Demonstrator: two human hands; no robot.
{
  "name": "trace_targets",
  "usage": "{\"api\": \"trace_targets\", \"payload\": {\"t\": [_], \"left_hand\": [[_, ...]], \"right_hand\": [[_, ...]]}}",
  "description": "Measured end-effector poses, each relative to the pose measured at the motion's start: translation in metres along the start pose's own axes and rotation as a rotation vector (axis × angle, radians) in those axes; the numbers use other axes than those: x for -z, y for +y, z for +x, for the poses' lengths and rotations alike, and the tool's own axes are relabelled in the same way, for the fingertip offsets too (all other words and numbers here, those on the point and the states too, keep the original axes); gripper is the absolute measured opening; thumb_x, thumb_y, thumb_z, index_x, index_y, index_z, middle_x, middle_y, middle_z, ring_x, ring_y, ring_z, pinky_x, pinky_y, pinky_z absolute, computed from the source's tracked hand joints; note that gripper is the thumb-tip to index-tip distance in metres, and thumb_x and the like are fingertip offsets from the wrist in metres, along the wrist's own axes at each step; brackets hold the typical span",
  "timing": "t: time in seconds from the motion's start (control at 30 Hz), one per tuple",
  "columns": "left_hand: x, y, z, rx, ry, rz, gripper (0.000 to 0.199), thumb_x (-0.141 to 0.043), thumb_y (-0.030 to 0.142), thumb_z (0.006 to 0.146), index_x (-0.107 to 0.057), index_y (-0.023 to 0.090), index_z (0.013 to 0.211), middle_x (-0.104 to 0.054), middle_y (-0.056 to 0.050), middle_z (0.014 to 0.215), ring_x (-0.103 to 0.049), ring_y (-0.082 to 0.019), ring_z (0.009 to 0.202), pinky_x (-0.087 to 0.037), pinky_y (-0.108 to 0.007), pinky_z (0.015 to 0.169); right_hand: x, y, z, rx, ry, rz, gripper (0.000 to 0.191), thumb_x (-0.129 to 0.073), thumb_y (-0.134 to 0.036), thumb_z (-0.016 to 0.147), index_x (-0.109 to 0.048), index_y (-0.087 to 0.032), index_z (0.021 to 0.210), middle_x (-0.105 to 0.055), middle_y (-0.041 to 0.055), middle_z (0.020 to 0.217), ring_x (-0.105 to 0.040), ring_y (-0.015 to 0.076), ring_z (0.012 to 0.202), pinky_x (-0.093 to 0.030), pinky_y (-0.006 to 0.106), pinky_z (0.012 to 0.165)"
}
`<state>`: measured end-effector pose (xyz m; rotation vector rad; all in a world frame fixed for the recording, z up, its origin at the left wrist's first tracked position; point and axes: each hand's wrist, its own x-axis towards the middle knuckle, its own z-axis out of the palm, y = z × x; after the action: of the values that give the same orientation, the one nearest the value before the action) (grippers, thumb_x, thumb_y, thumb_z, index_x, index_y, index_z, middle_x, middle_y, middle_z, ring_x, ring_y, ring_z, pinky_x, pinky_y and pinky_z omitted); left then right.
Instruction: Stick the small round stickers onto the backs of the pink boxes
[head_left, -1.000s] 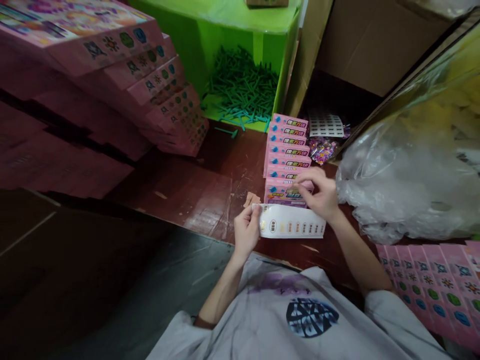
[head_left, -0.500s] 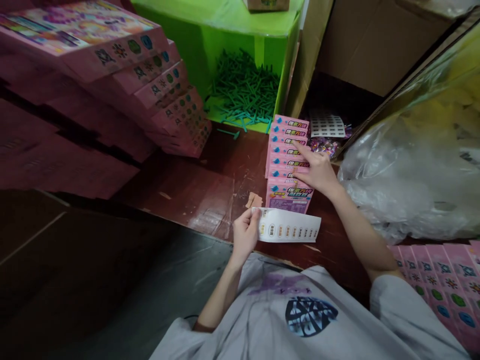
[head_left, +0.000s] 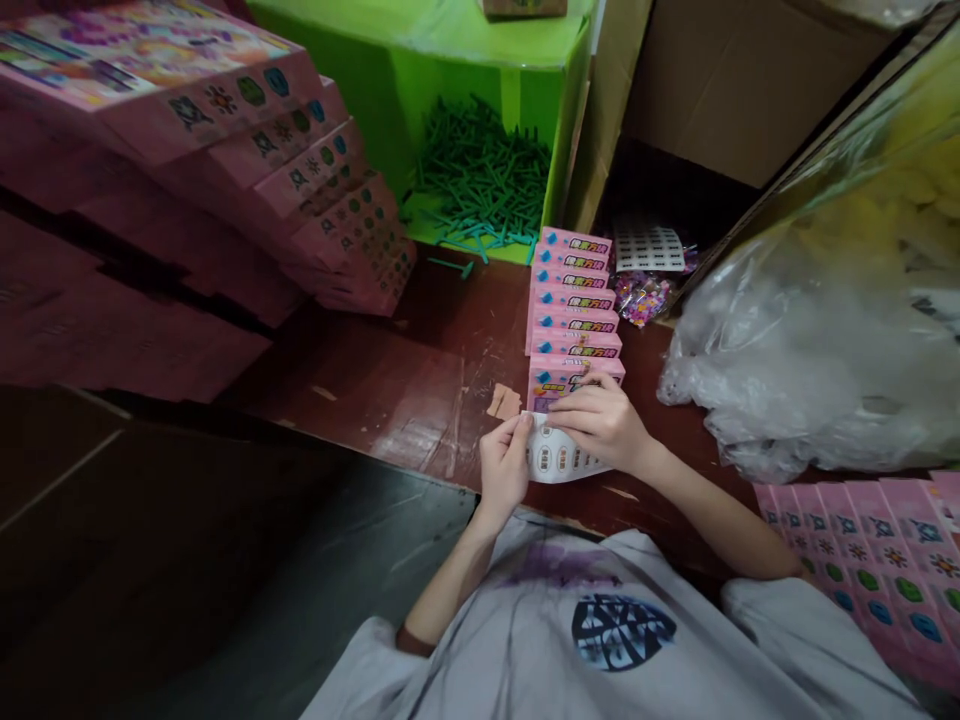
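A white sheet of stickers (head_left: 551,462) with a row of small printed ovals is pinched at its left end by my left hand (head_left: 504,465), thumb on top. Over the sheet's upper part lies my right hand (head_left: 604,420). Its fingertips are closed against the paper near my left thumb, and the hand covers part of the sheet. Just beyond both hands stands a row of pink boxes (head_left: 574,301), overlapping one behind another. The lower face of the nearest one is partly hidden by the sheet and my right hand.
Pink boxes (head_left: 262,140) are piled high at left, with more pink boxes (head_left: 862,540) at lower right. A green carton (head_left: 566,130) holds many small green hammer-shaped pieces (head_left: 480,180). A clear plastic bag (head_left: 810,370) bulges at right. A torn brown scrap (head_left: 504,401) lies near my left hand.
My right hand has come back from the row of pink boxes to the sticker sheet, its fingers drawing together. My left hand has shifted slightly right with the sheet.
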<state>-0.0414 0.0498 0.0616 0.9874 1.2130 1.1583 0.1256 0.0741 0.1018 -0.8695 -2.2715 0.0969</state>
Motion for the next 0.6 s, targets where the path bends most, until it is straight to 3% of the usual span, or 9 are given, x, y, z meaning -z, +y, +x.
{"api": "trace_targets", "payload": {"t": [0.13, 0.27, 0.43, 0.6], "left_hand": [[0.007, -0.011, 0.007, 0.123, 0.033, -0.058, 0.056, -0.067, 0.069, 0.071, -0.065, 0.013, 0.066, -0.049, 0.002, 0.054, -0.037, -0.009, 0.051, -0.029, -0.021, 0.047], [0.019, -0.017, 0.011, 0.118, 0.062, 0.021, 0.061, -0.066, 0.074, 0.067, -0.063, 0.013, 0.064, -0.045, 0.003, 0.052, -0.035, -0.008, 0.049, -0.024, -0.021, 0.045], [0.026, -0.015, 0.01, 0.073, 0.086, 0.052, 0.061, -0.065, 0.074, 0.069, -0.059, 0.014, 0.061, -0.043, 0.003, 0.052, -0.032, -0.008, 0.049, -0.023, -0.021, 0.045], [0.031, -0.014, 0.006, 0.069, 0.098, 0.029, 0.059, -0.064, 0.073, 0.071, -0.058, 0.015, 0.063, -0.044, 0.003, 0.052, -0.033, -0.008, 0.049, -0.023, -0.021, 0.044]], "right_hand": [[0.007, -0.001, 0.008, -0.068, 0.075, -0.075, 0.017, -0.063, -0.017, 0.091, -0.073, -0.023, 0.078, -0.077, -0.0044, 0.082, -0.066, 0.0171, 0.08, -0.031, 0.038, 0.081], [0.039, 0.035, 0.037, -0.321, 0.105, -0.163, 0.012, -0.07, -0.028, 0.088, -0.074, -0.023, 0.077, -0.075, -0.0004, 0.078, -0.061, 0.0195, 0.081, -0.03, 0.042, 0.089], [0.057, 0.097, 0.076, -0.381, -0.131, -0.35, 0.012, -0.076, -0.034, 0.078, -0.076, -0.022, 0.076, -0.067, 0.0054, 0.083, -0.055, 0.026, 0.094, -0.029, 0.049, 0.096], [0.04, 0.117, 0.085, -0.407, -0.328, -0.439, 0.009, -0.076, -0.029, 0.079, -0.078, -0.022, 0.083, -0.067, 0.0074, 0.081, -0.056, 0.029, 0.097, -0.031, 0.05, 0.094]]}}
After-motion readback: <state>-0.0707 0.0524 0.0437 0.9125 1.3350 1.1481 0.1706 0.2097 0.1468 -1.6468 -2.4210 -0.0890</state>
